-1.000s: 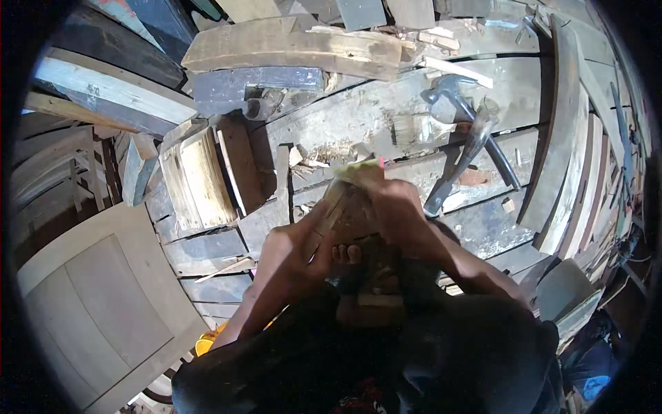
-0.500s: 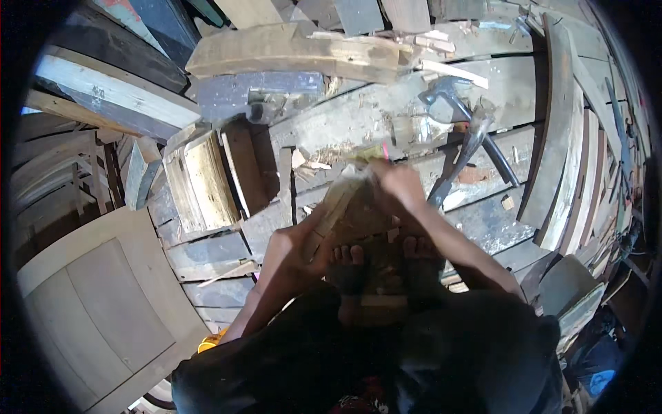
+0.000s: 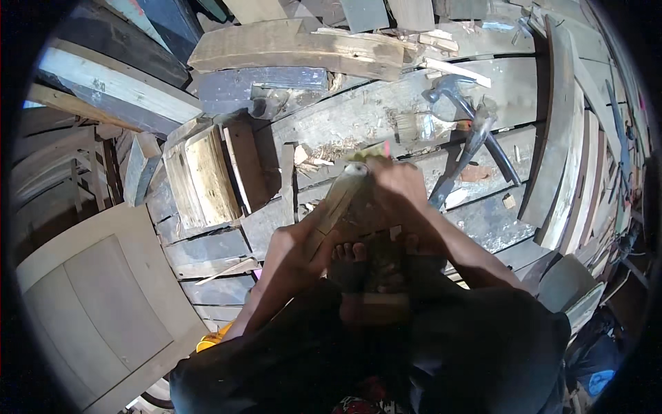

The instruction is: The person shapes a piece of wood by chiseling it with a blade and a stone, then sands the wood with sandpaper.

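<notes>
A narrow piece of wood (image 3: 338,199) with a pale, rounded far end slants away from me above my feet. My left hand (image 3: 300,241) is closed around its near part. At the far end, my right hand (image 3: 398,181) is closed with its fingers bent against the wood. A small yellowish-green thing with a pink edge (image 3: 376,150) sticks out beyond the right fingers. Its kind is hidden by the hand. To the right, a claw hammer (image 3: 498,153) with a dark handle lies crossed with another long tool (image 3: 463,160) on the planks.
Wood chips (image 3: 310,160) litter the plank floor (image 3: 214,248). A thick beam (image 3: 296,52) lies at the back, and split wood blocks (image 3: 207,176) stand at left. A panelled wooden door (image 3: 114,303) lies at lower left. Long boards (image 3: 552,138) line the right side.
My right hand has shifted slightly at the wood's far end, whose rounded tip now shows more plainly. The left hand keeps its hold. The tools on the floor have not moved.
</notes>
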